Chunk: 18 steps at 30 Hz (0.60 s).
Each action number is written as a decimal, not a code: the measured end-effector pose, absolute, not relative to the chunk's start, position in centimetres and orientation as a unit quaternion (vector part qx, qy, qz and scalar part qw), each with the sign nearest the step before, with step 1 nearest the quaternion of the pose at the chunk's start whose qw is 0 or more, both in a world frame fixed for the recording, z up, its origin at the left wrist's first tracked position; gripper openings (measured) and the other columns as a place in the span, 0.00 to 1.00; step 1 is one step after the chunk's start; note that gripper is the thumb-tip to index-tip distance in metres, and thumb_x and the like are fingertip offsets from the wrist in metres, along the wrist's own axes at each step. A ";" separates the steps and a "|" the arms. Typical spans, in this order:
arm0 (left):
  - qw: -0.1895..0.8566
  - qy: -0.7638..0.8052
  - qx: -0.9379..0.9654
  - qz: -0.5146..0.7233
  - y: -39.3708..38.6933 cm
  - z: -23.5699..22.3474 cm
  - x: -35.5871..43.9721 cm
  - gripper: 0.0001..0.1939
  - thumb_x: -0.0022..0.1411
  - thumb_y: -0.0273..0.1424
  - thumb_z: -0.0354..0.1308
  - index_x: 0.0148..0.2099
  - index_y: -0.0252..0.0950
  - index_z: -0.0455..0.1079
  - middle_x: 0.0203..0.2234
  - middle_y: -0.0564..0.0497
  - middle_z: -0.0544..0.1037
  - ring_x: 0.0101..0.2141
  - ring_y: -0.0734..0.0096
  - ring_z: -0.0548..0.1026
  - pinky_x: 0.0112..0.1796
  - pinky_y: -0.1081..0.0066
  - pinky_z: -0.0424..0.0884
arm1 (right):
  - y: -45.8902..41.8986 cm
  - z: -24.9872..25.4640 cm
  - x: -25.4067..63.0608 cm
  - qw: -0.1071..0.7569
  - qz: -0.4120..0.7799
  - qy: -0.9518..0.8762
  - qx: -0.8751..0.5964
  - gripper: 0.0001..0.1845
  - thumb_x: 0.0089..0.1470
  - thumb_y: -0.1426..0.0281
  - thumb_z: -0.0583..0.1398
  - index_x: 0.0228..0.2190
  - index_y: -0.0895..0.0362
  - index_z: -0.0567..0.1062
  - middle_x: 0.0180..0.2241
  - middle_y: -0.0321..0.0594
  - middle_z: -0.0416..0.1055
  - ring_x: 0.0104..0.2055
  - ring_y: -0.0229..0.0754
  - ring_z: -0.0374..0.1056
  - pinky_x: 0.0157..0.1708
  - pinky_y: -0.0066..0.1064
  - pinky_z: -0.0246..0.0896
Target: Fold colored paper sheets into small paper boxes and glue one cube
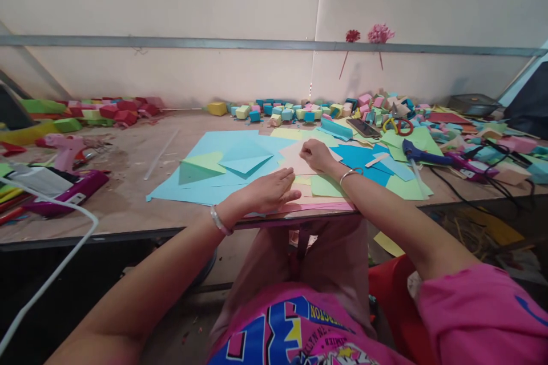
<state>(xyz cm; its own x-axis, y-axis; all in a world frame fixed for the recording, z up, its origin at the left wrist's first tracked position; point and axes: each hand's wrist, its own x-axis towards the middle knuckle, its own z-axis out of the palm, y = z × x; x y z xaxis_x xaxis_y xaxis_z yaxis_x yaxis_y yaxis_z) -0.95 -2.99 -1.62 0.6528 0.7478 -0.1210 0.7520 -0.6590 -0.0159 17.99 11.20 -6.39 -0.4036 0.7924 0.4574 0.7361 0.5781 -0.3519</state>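
Note:
My left hand (274, 189) lies low over the paper near the table's front edge, fingers stretched out, with its fingertips by a pale pink sheet of paper (291, 158). My right hand (317, 155) is closed on top of that pale pink sheet, its fingers curled; what they hold, if anything, is hidden. To the left, a folded light-blue paper (245, 155) and a folded light-green paper (201, 166) rest on large light-blue sheets (175, 189). Deeper blue paper (357, 161) spreads beside my right hand.
Folded paper blocks (286, 113) line the back of the table (128, 182). A phone (363, 128), scissors (398, 125) and a blue glue gun (423, 153) with cables lie to the right. A pink glue gun (66, 151) stands left, near a white cable (55, 269).

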 end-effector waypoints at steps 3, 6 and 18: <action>0.020 0.450 0.892 -0.042 -4.1 -1.4 -2.3 0.35 0.71 0.46 0.36 0.67 0.23 0.53 0.67 0.34 0.53 0.67 0.61 0.51 0.63 0.66 0.49 | 11.1 -6.2 18.0 0.295 0.050 -0.836 -0.460 0.06 0.53 0.74 0.59 0.27 0.59 0.76 0.32 0.43 0.72 0.38 0.42 0.65 0.38 0.30 0.56; 0.019 0.466 0.884 -0.039 -5.0 -1.4 -3.3 0.32 0.72 0.45 0.35 0.67 0.27 0.54 0.67 0.37 0.55 0.66 0.62 0.52 0.63 0.63 0.50 | 11.0 -6.1 17.9 0.290 0.055 -0.836 -0.462 0.06 0.53 0.74 0.59 0.28 0.59 0.76 0.33 0.44 0.72 0.38 0.42 0.65 0.39 0.30 0.57; -0.098 0.490 0.866 -0.001 -6.0 -1.9 -3.4 0.26 0.72 0.43 0.40 0.66 0.35 0.57 0.60 0.40 0.68 0.57 0.59 0.67 0.57 0.61 0.58 | 10.1 -5.4 17.5 0.290 0.070 -0.836 -0.461 0.06 0.53 0.74 0.58 0.27 0.59 0.76 0.33 0.43 0.72 0.38 0.42 0.65 0.39 0.29 0.56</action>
<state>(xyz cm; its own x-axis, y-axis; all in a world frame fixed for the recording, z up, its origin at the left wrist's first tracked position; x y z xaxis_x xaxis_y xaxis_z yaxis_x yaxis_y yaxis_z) -3.43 -5.96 -1.88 0.5191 0.8495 0.0944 0.8492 -0.5000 -0.1702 17.54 10.05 -5.45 -0.4072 0.8113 0.4195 0.7300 0.5651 -0.3843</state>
